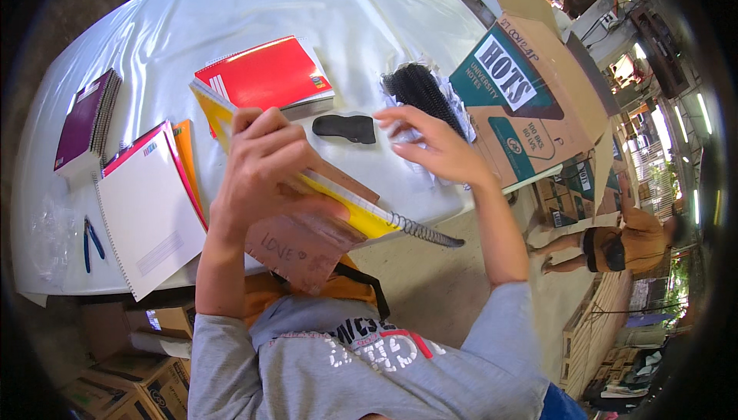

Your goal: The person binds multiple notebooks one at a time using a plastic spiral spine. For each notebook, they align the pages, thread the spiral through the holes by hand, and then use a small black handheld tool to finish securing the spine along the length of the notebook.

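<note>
1. The left hand (265,162) clamps a yellow notebook (361,212); its black spiral (427,232) is partly threaded.
2. The right hand (434,147), fingers apart, hovers near loose coils (419,89).
3. Finished notebooks (269,74) lie on the table (346,5).

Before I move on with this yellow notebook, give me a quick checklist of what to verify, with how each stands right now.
1. Left hand grips the yellow notebook: ok.
2. Spiral coil fully seated: not ok, its end sticks out past the notebook.
3. Right hand free: ok, open, holding nothing.
4. Spare black coils within reach: ok.
5. Blue pliers at hand: not ok, far left on the white table.
6. Every hole threaded: cannot tell.
</note>
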A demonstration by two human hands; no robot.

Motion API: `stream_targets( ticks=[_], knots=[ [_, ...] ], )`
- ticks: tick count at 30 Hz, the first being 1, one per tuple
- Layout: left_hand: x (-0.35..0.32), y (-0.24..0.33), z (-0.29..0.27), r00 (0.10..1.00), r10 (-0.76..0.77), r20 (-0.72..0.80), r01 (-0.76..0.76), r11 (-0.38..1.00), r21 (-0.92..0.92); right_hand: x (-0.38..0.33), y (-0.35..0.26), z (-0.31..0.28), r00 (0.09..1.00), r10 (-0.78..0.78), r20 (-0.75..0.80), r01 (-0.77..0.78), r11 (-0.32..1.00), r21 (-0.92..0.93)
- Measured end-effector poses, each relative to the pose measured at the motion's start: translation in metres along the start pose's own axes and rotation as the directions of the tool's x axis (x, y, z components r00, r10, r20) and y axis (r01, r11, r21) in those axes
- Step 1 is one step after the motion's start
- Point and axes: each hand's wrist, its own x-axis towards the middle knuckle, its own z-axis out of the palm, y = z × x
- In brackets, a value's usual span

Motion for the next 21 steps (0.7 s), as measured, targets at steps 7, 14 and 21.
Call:
stream_targets(
  ticks=[7, 14, 21],
  knots=[
    [0.002, 0.029, 0.005, 0.995, 0.043, -0.095, -0.027, 0.986, 0.165, 0.057, 0.109, 0.106, 0.943, -0.014, -0.331, -0.220, 0.722, -0.656],
    [0.004, 0.043, 0.020, 0.996, -0.056, -0.067, 0.065, 0.988, 0.141, 0.051, 0.067, 0.054, 0.801, 0.322, -0.506, -0.055, 0.880, 0.472],
    [-0.004, 0.038, 0.023, 0.990, -0.052, -0.133, 0.061, 0.996, 0.060, -0.026, -0.043, 0.057, 0.883, -0.193, -0.428, 0.462, 0.518, 0.720]
  ],
)
